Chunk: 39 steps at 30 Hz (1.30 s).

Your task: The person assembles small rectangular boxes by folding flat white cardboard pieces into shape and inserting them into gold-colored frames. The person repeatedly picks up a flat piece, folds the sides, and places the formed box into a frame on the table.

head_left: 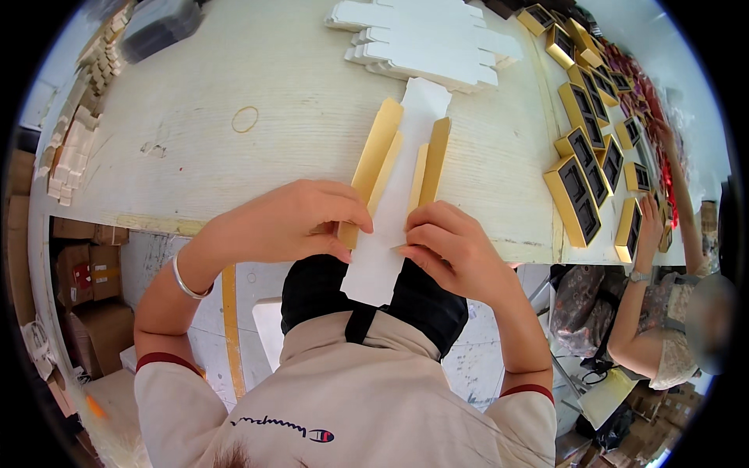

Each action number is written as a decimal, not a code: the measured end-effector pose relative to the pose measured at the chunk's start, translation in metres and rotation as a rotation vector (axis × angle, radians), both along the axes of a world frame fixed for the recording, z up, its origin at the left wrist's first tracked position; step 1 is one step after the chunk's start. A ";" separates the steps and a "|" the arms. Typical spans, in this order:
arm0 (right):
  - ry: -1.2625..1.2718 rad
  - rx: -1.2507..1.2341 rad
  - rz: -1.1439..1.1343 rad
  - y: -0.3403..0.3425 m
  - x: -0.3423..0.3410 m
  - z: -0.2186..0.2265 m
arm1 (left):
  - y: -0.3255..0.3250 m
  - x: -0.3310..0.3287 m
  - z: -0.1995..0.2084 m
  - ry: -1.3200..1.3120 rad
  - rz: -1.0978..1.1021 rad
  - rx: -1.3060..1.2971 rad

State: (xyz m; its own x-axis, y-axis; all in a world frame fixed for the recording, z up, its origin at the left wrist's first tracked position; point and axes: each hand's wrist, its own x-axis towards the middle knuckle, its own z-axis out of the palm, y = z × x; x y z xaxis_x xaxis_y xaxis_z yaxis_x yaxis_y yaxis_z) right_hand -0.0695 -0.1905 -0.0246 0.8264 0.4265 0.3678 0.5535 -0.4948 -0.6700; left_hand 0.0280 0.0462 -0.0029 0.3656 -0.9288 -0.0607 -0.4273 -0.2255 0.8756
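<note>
A long cardboard box blank, white inside and gold outside, lies lengthwise before me, its near end hanging over the table's front edge above my lap. Both of its gold long sides stand folded up. My left hand pinches the near end of the left side panel between thumb and fingers. On the opposite side, my right hand has its fingers and thumb closed on the near end of the right side panel. The exact fingertip contact on the right is partly hidden.
A stack of flat white box blanks lies beyond. Gold boxes with black inserts crowd the right side, near a co-worker's hand. Folded pale card pieces line the left edge; a rubber band lies on the table.
</note>
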 end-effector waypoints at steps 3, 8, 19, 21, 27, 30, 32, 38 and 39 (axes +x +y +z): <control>-0.012 -0.013 -0.019 0.002 0.000 0.000 | -0.007 -0.004 -0.016 -0.195 0.038 -0.102; 0.003 -0.013 -0.045 0.008 0.000 0.003 | -0.032 -0.022 -0.021 -0.336 0.176 -0.250; -0.042 -0.136 -0.051 0.005 -0.019 0.006 | -0.030 -0.049 -0.019 -0.305 0.356 -0.201; -0.225 -0.380 -0.016 -0.001 -0.031 0.004 | -0.024 -0.064 -0.021 -0.274 0.410 -0.191; -0.463 -0.272 -0.094 0.001 -0.032 -0.025 | -0.029 -0.073 -0.032 -0.274 0.454 -0.260; -0.463 -0.103 -0.070 0.001 -0.026 -0.025 | -0.026 -0.068 -0.034 -0.294 0.392 -0.305; -0.390 0.000 -0.059 0.003 -0.022 -0.025 | -0.023 -0.067 -0.034 -0.243 0.394 -0.335; -0.114 0.201 -0.114 0.012 -0.020 -0.019 | -0.027 -0.073 -0.021 0.124 0.558 -0.299; -0.094 0.203 -0.129 0.012 -0.020 -0.016 | -0.031 -0.072 -0.020 0.112 0.570 -0.295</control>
State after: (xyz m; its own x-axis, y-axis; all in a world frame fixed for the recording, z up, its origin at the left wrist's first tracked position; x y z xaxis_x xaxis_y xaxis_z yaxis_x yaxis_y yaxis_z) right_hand -0.0898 -0.1785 -0.0403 0.8273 0.2289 0.5130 0.5590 -0.4257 -0.7115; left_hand -0.0438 0.0152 -0.0226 0.8125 -0.5742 0.1005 -0.2138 -0.1331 0.9678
